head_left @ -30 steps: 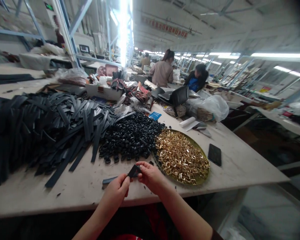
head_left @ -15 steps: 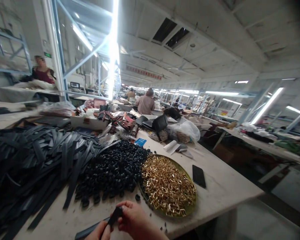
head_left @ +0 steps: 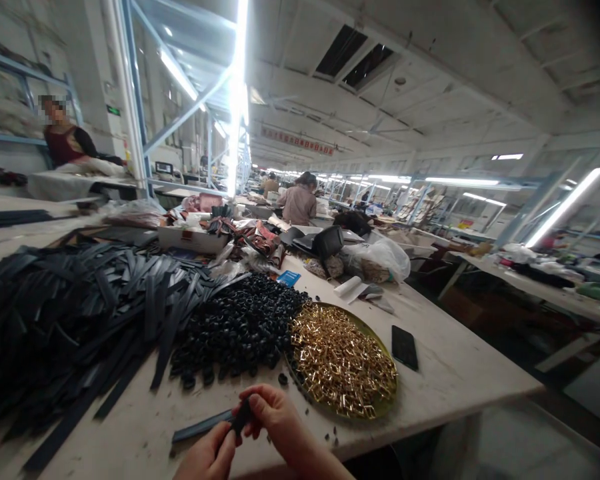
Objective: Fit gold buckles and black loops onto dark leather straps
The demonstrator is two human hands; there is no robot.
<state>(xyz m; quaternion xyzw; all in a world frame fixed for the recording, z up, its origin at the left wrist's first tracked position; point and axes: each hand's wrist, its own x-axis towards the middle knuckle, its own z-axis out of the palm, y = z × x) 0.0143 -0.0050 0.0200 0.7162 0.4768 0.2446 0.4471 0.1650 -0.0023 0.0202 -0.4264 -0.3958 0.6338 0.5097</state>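
The left hand (head_left: 210,453) and right hand (head_left: 275,415) are holding a narrow grip, pinching a dark strip (head_left: 242,416) between them over the near worktop (head_left: 460,373). Compared with a second ago, both hands are sitting lower in view, as the camera is looking further up; the strip is staying between them, so the handling is carrying on. A grey strip (head_left: 200,427) is lying beside the left hand; I cannot tell whether it is joining the held one. A stray loop (head_left: 283,379) is lying between the right hand and the tray (head_left: 373,331), which is carrying gold buckles (head_left: 340,363). Black loops (head_left: 235,327) and a strip heap (head_left: 80,307) are crowding the space ahead and to the left. Past the tray, a phone (head_left: 405,347) is lying on the worktop. Farther off, a blue packet (head_left: 289,278) and a plastic bag (head_left: 387,257) are resting, and a co-worker (head_left: 300,201) is facing away.
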